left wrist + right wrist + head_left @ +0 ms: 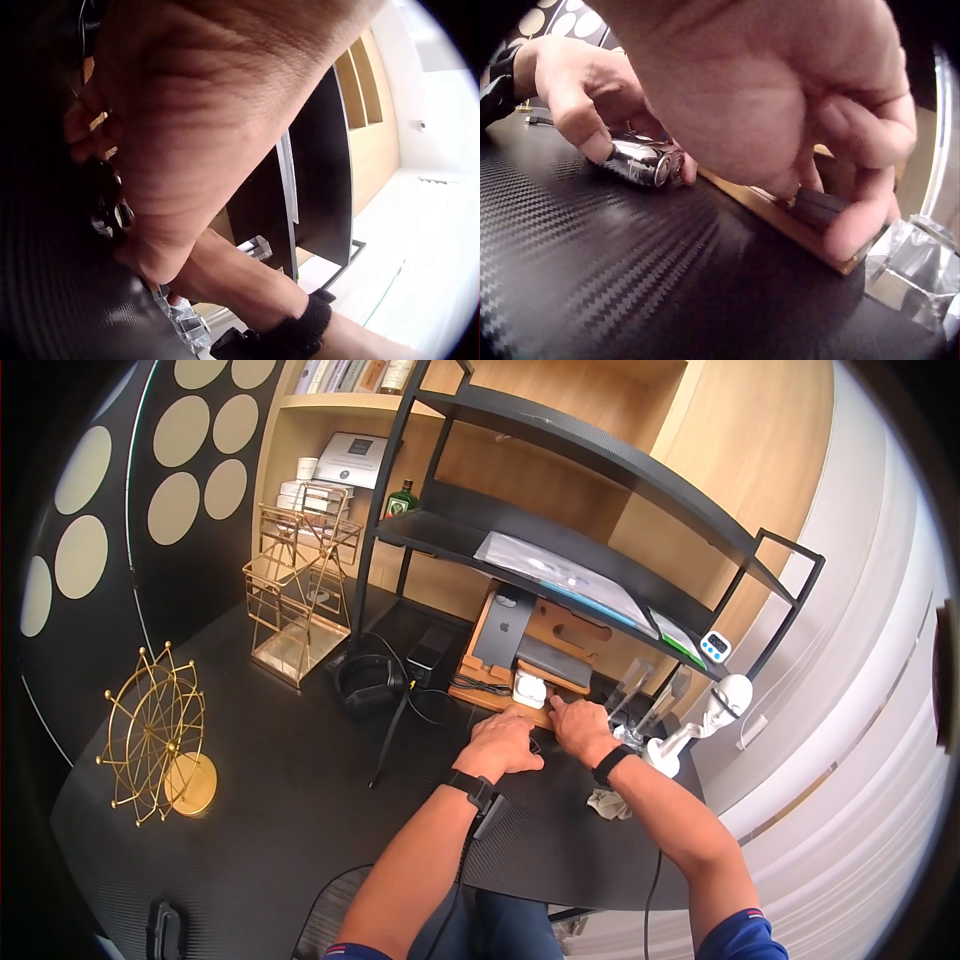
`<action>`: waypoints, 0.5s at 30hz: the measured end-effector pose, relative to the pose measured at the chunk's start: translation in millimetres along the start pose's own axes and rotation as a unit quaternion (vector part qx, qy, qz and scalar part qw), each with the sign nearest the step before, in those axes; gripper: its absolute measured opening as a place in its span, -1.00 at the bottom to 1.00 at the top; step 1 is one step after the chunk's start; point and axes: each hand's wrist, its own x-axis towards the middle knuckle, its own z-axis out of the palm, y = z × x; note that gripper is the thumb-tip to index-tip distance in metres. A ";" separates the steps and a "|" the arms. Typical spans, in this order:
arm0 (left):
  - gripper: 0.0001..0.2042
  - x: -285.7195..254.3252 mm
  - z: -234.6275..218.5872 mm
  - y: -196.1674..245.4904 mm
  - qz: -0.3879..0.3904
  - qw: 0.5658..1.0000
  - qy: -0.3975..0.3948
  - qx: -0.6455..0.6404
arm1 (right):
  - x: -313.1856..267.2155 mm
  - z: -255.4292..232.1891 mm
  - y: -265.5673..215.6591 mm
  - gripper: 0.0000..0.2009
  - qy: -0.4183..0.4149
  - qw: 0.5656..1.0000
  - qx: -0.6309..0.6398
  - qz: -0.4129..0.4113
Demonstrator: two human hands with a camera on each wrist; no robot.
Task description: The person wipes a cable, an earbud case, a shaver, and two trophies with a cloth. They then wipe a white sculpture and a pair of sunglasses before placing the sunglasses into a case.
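Note:
My left hand is low over the black desk, in front of a wooden desk organizer. Its thumb and fingers grip a small shiny chrome object with round ends, which looks like a compact electric shaver. My right hand is at the organizer's front right corner. In the right wrist view its fingers curl around a small dark grey block on the wooden base, one fingertip at the corner. A white earbud case, a grey phone and a dark flat case sit on the organizer.
Black headphones and cables lie left of the organizer. A black shelf rack stands over it. To the right are clear crystal pieces, a white stand and crumpled tissue. A gold wheel ornament stands far left.

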 end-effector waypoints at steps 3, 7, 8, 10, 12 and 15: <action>-0.21 2.1 3.1 -3.5 0.004 1.000 0.015 0.014 | -2.1 -8.3 -7.4 -0.65 -0.010 1.000 -0.019 0.001; -0.23 3.9 5.0 -6.6 0.002 1.000 0.022 0.018 | -1.4 -8.1 -15.9 -0.64 -0.001 1.000 -0.017 0.010; -0.24 4.7 5.8 -7.5 0.005 0.999 0.028 0.020 | -2.1 -10.2 -17.9 -0.62 0.007 0.999 -0.018 0.036; -0.24 3.2 3.3 -5.4 0.001 1.000 0.026 0.017 | 1.1 -11.2 -17.2 -0.60 0.016 0.998 -0.020 0.060; -0.24 1.7 1.9 -5.0 -0.007 1.000 0.024 0.012 | 8.6 -6.8 -12.4 -0.51 -0.001 0.995 -0.018 0.101; -0.26 2.2 0.8 -4.8 -0.008 1.000 0.016 0.014 | 13.4 -2.7 -7.1 -0.47 -0.024 0.993 -0.004 0.115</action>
